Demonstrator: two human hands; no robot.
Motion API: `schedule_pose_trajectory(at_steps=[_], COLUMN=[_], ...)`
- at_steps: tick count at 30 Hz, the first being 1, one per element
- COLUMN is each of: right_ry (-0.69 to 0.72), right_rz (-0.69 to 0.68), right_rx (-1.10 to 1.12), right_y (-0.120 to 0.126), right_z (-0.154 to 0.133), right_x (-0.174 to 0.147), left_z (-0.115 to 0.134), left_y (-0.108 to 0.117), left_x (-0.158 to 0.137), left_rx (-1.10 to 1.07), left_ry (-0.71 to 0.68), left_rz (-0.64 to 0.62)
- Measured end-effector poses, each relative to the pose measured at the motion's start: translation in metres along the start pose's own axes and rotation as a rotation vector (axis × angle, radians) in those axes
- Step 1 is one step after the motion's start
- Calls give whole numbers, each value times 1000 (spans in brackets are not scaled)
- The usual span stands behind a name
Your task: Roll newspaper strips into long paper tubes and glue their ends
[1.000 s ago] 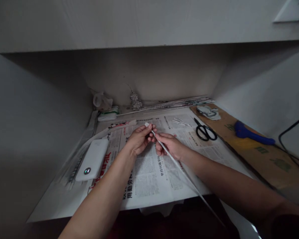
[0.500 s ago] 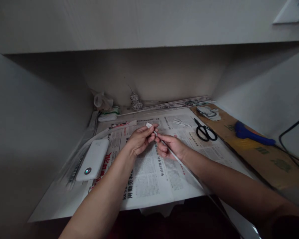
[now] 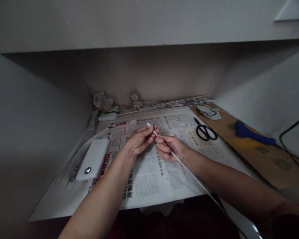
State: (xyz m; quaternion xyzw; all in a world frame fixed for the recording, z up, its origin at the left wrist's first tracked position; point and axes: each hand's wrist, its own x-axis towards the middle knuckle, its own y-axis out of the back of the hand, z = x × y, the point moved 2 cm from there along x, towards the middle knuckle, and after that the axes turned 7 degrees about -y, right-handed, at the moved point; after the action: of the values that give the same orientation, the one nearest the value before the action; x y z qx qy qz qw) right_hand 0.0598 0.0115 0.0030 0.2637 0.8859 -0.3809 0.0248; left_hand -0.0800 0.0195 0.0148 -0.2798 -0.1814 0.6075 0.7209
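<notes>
A long, thin rolled paper stick [image 3: 184, 167] runs from my fingers down past the table's front edge at the lower right. My left hand [image 3: 142, 138] pinches its upper end, where a small flat white tip pokes out above the thumb. Just below, my right hand [image 3: 171, 148] is closed around the stick with thumb and fingers. Both hands hover close together over newspaper sheets [image 3: 149, 179] spread on the table. Black-handled scissors [image 3: 205, 130] lie to the right of my hands, and several short white paper pieces [image 3: 181, 121] lie beyond them.
A white power bank [image 3: 93, 159] with a lit display lies at left, near a curved paper strip [image 3: 99, 133]. Along the back are a bundle of thin sticks [image 3: 179, 103], a twisted cord bundle [image 3: 135, 100] and a plastic bag [image 3: 102, 101]. Cardboard [image 3: 246, 146] at right bears a blue-handled tool [image 3: 251, 133].
My right hand's lower fingers have loosened and shifted slightly along the stick. My left hand keeps its pinch in nearly the same spot.
</notes>
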Motion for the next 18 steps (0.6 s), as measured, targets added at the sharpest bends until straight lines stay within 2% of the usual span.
schedule_pose_trajectory(at_steps=[3,8,10,13,18], right_ry=[40,272,337,385,323], right_rz=[66,426,512,538,469], right_rx=[-110,-604,-788,-922,-835], right_y=[1,3,2,1,2], right_z=[1,-3,-5,-6,-1], right_x=[2,1,-2,-4,-2], left_z=[0,-1,-1,-1,1], left_y=[2,2,2,1,2], left_x=[1,3,3,3,3], left_rx=[30,121,129,114,79], left_ry=[-13,-84,-73,-61,-53], left_rz=[23,32,51,62,88])
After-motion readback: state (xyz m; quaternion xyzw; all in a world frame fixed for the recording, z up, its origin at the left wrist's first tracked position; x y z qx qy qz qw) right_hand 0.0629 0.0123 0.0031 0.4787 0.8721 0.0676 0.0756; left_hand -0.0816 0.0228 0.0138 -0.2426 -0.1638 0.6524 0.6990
